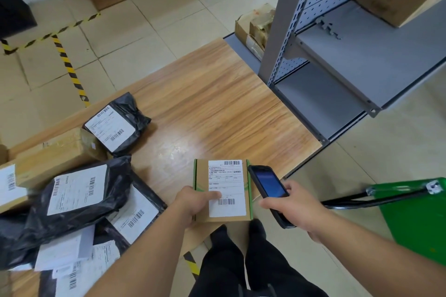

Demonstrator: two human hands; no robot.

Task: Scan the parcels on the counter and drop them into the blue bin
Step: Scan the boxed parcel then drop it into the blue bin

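Observation:
My left hand (193, 205) grips a small flat cardboard parcel (225, 176) with green tape and a white barcode label, held over the near edge of the wooden counter (217, 108). My thumb lies on the label. My right hand (294, 205) holds a black handheld scanner (268, 183) with a lit blue screen, right beside the parcel's right edge. Several other parcels lie at the counter's left: black poly bags (115, 125) (79, 193) with white labels and a brown box (55, 154). No blue bin is in view.
A grey metal shelf unit (342, 60) stands at the counter's right end, with cardboard boxes on it. A green cart (420, 214) with a black handle sits at lower right. Cardboard boxes and yellow-black floor tape (70, 70) lie beyond the counter. My legs stand below.

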